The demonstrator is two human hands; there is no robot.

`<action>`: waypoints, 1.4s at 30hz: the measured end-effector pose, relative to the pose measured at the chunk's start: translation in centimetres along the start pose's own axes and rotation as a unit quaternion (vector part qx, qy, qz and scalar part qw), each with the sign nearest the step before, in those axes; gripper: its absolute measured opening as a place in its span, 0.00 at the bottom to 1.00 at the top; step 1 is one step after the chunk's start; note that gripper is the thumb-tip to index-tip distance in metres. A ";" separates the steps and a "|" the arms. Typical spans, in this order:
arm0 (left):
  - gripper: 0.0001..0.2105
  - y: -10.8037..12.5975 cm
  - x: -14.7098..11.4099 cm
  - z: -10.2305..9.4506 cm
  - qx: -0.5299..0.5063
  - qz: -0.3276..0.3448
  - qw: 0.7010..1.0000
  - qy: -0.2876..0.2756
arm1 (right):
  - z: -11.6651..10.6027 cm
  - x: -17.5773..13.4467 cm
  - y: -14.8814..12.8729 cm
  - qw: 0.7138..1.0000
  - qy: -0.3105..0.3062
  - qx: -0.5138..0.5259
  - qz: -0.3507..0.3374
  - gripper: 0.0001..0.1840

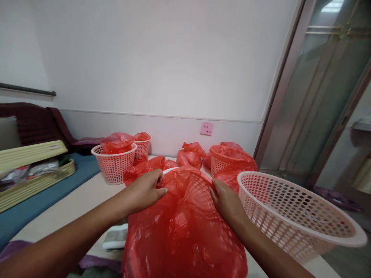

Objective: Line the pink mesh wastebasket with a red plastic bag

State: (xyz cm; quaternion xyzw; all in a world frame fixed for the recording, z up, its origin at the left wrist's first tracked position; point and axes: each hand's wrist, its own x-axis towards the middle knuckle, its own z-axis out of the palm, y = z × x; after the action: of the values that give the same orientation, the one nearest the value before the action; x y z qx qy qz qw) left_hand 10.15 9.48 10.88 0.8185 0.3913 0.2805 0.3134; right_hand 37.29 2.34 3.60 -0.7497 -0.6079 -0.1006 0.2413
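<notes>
A red plastic bag [185,231] fills the near middle of the view, with the holes of a basket showing through its upper right part. My left hand [149,189] is closed on the bag's upper left edge, beside a bit of white rim. On the other side, my right hand [227,199] grips the bag at its upper right edge, by the basket's rim. The fingertips of both hands are partly hidden by the film. Just right of my right arm stands a large pink perforated basket [290,208], tilted in view.
Behind are a pink basket [116,168] with red bags, a smaller basket [142,148], a knotted red bag [189,156] and a bag-draped basket [220,166]. A yellow case [37,173] lies open at left. A striped cloth [115,236] is by my left arm.
</notes>
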 end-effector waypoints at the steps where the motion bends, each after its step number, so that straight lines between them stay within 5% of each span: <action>1: 0.11 0.3 0.1 0.2 -0.033 -0.015 0.999 -0.011 | 0.0 0.0 -0.1 1.000 0.000 0.002 -0.004 0.05; 6: 0.22 1.9 1.0 0.0 -0.221 -0.095 0.968 -0.076 | -0.1 -0.1 -0.4 1.000 -0.001 0.002 -0.003 0.06; 10: 0.20 2.0 1.5 -0.4 -0.307 -0.106 0.945 -0.045 | 0.0 -0.3 -0.2 1.000 0.000 0.011 -0.004 0.05; 18: 0.22 0.3 1.9 -1.3 -0.291 -0.065 0.955 0.004 | 0.1 -0.3 -0.2 1.000 0.002 -0.005 -0.001 0.06; 27: 0.24 -2.7 3.5 -2.4 -0.327 -0.113 0.937 -0.036 | 0.0 -0.2 -0.3 1.000 0.000 0.000 -0.001 0.05; 32: 0.15 -4.4 3.6 -2.4 -0.379 -0.154 0.909 -0.084 | 0.2 -0.2 0.0 1.000 0.003 0.008 -0.002 0.05; 37: 0.13 -4.2 3.2 -2.9 -0.390 -0.149 0.898 -0.141 | 0.4 0.0 0.1 1.000 0.005 0.004 -0.002 0.04; 42: 0.22 -3.2 3.4 -3.4 -0.396 -0.116 0.905 -0.104 | 0.4 0.1 -0.2 1.000 -0.002 -0.012 0.004 0.04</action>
State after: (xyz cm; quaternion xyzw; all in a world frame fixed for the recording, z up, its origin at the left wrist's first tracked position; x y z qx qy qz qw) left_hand 8.10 14.88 11.53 0.6003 0.3056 0.2871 0.6810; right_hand 37.03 2.67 3.34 -0.7549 -0.6043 -0.1056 0.2319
